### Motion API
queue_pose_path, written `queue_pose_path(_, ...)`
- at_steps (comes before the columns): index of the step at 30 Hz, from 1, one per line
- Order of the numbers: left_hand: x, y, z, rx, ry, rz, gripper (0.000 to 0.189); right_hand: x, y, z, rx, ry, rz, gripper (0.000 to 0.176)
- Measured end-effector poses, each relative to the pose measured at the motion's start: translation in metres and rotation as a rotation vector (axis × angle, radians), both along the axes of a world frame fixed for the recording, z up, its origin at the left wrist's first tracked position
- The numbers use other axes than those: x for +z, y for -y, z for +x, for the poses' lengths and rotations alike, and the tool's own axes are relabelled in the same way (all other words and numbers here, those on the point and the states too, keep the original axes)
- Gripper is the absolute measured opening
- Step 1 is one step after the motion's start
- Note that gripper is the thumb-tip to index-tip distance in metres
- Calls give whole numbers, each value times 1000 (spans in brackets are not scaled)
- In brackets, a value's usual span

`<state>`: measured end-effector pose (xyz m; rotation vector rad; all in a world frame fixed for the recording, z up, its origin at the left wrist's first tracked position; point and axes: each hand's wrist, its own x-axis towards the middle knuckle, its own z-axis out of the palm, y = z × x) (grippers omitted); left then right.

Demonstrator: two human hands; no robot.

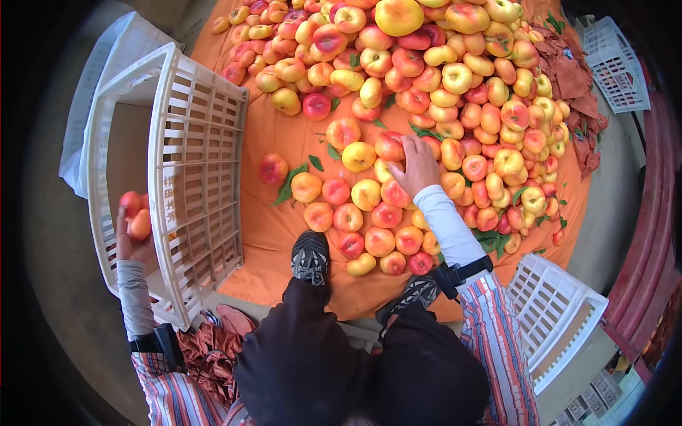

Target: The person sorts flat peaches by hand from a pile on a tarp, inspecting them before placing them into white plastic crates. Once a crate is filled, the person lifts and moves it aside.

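Flat peaches in red and yellow (455, 78) lie heaped on an orange cloth (273, 234). My right hand (418, 169) reaches to the near side of the heap, its fingers closed round a red-orange flat peach (388, 145). At the left stands a white slatted plastic crate (202, 177), its opening turned left. Within that opening is my left hand (133, 238), palm up, fingers curled round a few reddish flat peaches (140, 224). The crate's inner bottom is mostly hidden.
Loose peaches (348, 217) and green leaves (290, 183) lie before my shoes (310, 259). Another white crate (550, 305) stands at right, and one more (616, 64) farther back. Crumpled reddish-brown cloth (213, 348) lies by my left leg. A dark red bench-like structure (650, 234) runs along the right.
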<state>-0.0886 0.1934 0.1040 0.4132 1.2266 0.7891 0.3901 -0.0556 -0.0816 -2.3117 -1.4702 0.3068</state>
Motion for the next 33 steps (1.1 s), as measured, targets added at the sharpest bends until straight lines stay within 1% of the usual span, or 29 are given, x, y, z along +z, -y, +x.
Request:
queue_pose_path(1,-10,-7,-23,-143,-115,-23,47,-2,-5,0,28,0,25,57)
queue_pose_path(2,-11,-10,-26,-290,-234,-50,45,-7,-12,0,15,-31,-31,57)
queue_pose_path(3,-11,-12,-31,-352,-444,219,43,-13,-20,1,9,-57,-87,56)
queue_pose_path(4,1,-8,-14,-407,-650,495,40,-18,-25,3,3,-82,-139,56)
queue_pose_path(5,14,-3,2,-390,-842,715,39,-21,-27,5,-13,-200,-47,55)
queue_pose_path(6,35,11,40,-343,-929,882,38,-24,-27,11,-28,-317,45,53)
queue_pose_path(7,56,28,79,-307,-949,1009,36,-24,-29,17,-39,-430,139,51)
queue_pose_path(8,72,44,113,-306,-907,1093,35,-23,-29,21,-146,-708,101,45)
queue_pose_path(9,81,59,141,-343,-835,1124,34,-19,-28,22,-200,-1108,157,44)
queue_pose_path(11,76,82,175,-524,-617,1040,28,-2,-20,21,-317,-1910,267,42)
queue_pose_path(12,67,90,190,-675,-560,962,28,13,-17,17,-273,-2066,290,39)
queue_pose_path(13,55,97,207,-822,-504,878,27,18,-15,13,-264,-2138,299,40)
queue_pose_path(14,39,105,229,-858,-356,740,27,21,-13,8,-255,-2213,305,40)
queue_pose_path(15,14,107,239,-949,-254,596,28,23,-13,4,-243,-2293,310,41)
queue_pose_path(16,-10,110,251,-1037,-181,511,31,26,-11,0,-159,-2330,322,44)
queue_pose_path(17,-30,113,262,-1120,-107,421,34,30,-10,-6,-150,-2304,353,45)
queue_pose_path(19,-54,113,269,-1110,-56,188,40,37,-10,-17,-128,-2250,418,47)
queue_pose_path(21,-95,114,297,-938,357,-170,44,39,-4,-26,-24,-1671,468,47)
queue_pose_path(22,-99,118,303,-943,372,-140,45,47,-4,-27,93,-1382,434,48)
queue_pose_path(24,-103,124,309,-957,408,-80,47,48,0,-30,135,-1152,467,50)
queue_pose_path(25,-106,124,307,-949,444,-90,46,50,3,-30,151,-1028,482,51)
queue_pose_path(26,-109,125,307,-942,484,-99,46,53,6,-29,182,-900,432,55)
queue_pose_path(29,-108,127,304,-907,559,-128,45,58,9,-43,51,-1103,584,59)
queue_pose_path(33,-112,132,300,-874,583,-75,46,55,16,-53,-6,-1062,595,62)
